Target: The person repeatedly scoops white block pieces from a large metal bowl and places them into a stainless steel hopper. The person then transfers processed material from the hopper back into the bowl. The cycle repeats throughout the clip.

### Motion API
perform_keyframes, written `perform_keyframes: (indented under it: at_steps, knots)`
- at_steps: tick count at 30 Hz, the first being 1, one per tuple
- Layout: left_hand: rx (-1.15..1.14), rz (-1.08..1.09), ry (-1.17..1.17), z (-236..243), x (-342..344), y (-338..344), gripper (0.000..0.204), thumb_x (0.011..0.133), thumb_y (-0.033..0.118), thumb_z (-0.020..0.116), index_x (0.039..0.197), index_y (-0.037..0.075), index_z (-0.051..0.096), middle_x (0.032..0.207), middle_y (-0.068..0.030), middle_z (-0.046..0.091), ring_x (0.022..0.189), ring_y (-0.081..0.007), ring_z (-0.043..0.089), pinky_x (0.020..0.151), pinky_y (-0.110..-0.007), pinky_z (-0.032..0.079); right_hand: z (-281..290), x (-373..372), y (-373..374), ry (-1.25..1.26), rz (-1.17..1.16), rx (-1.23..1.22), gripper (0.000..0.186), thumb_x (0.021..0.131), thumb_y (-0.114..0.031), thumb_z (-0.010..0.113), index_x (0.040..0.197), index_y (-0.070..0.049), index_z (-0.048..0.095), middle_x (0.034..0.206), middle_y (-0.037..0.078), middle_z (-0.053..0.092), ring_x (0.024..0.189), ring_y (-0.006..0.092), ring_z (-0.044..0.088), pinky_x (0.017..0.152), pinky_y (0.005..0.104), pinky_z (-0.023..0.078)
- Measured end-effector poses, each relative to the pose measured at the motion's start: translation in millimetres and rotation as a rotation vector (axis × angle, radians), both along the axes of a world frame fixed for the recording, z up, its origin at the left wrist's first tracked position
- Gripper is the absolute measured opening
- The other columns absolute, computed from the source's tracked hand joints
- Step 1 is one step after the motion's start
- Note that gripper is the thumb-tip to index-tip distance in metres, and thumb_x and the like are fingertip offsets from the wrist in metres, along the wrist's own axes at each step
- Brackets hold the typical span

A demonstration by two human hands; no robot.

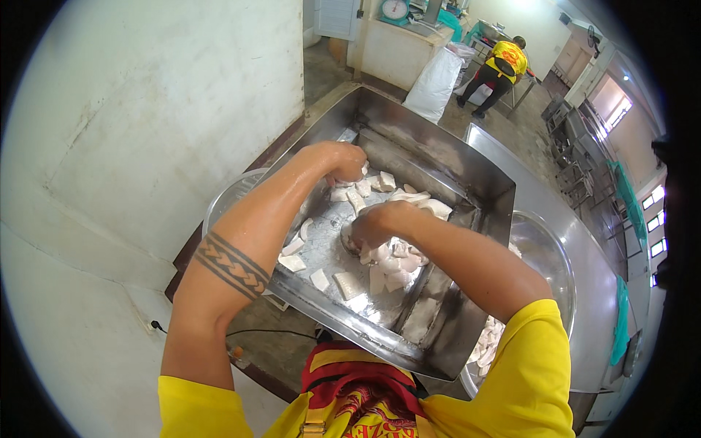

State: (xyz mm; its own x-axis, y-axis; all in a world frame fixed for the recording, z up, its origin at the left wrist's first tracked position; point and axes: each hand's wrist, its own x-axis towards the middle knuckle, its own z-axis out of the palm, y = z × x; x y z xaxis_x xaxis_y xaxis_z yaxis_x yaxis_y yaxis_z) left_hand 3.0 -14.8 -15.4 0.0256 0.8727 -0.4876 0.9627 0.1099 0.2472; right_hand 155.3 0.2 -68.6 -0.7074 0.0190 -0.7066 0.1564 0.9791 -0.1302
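A deep, rectangular stainless steel tray (447,172) fills the middle of the view, holding many white, flat cut pieces (349,285) of food. My left hand (345,163) is at the tray's far left inside, fingers curled down among pieces; what they grip is partly hidden. My right hand (369,228) is lower and nearer the middle, curled over a heap of the pieces, its fingertips mostly hidden beneath it. Both forearms reach over the tray's near edge.
A large steel bowl (555,277) with white pieces sits right, on a steel counter (588,321); another bowl (223,199) is left, beside a wall (146,95). Behind are a white sack (431,91), a dial scale (396,10) and a bending co-worker (504,62) in yellow.
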Motion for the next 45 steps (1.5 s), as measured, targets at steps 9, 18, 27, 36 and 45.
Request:
perform_keyframes:
  at_steps: [9, 18, 27, 36, 45]
  knots:
    - [-0.089, 0.049, -0.059, 8, 4, -3, 0.051, 0.094, 0.024, 0.056, 0.140, 0.003, 0.053, 0.134, -0.0223, 0.060, 0.088, -0.0300, 0.074, 0.077, -0.035, 0.061, 16, -10, 1, -0.112, 0.278, -0.124, 0.031, 0.090, -0.020, 0.057, 0.105, 0.001, 0.073, 0.104, 0.020, 0.072, 0.095, 0.0324, 0.070, 0.081, 0.0443, 0.054]
    - [-0.078, 0.012, -0.037, 8, 3, -2, 0.044, 0.089, 0.013, 0.052, 0.130, -0.001, 0.059, 0.125, -0.0233, 0.064, 0.085, -0.0300, 0.075, 0.073, -0.037, 0.062, 4, -7, 14, 0.110, 0.075, -0.098, 0.036, 0.086, -0.020, 0.059, 0.118, -0.009, 0.071, 0.113, 0.016, 0.071, 0.106, 0.0327, 0.066, 0.091, 0.0430, 0.052]
    - [-0.103, 0.028, -0.030, 2, 2, 3, 0.044, 0.090, 0.014, 0.052, 0.131, -0.001, 0.059, 0.127, -0.0222, 0.064, 0.088, -0.0301, 0.074, 0.072, -0.037, 0.062, 9, -7, 6, 0.164, 0.111, -0.001, 0.044, 0.082, -0.016, 0.056, 0.123, -0.006, 0.067, 0.119, 0.018, 0.068, 0.112, 0.0365, 0.064, 0.097, 0.0435, 0.052]
    - [-0.142, 0.036, -0.074, -1, 1, 5, 0.046, 0.093, 0.015, 0.052, 0.137, 0.001, 0.054, 0.134, -0.0204, 0.059, 0.093, -0.0304, 0.073, 0.073, -0.035, 0.063, 35, -11, 11, -0.271, 0.185, -0.074, 0.051, 0.088, -0.035, 0.069, 0.130, -0.007, 0.064, 0.129, 0.013, 0.066, 0.114, 0.0325, 0.063, 0.093, 0.0435, 0.052]
    - [-0.142, 0.061, -0.082, 0, 0, 4, 0.047, 0.095, 0.020, 0.054, 0.138, 0.002, 0.053, 0.136, -0.0197, 0.058, 0.092, -0.0295, 0.073, 0.072, -0.034, 0.063, 6, 20, 11, 0.026, -0.344, 0.473, 0.105, 0.066, -0.035, 0.093, 0.150, -0.005, 0.038, 0.132, 0.024, 0.059, 0.117, 0.0310, 0.064, 0.092, 0.0409, 0.055]
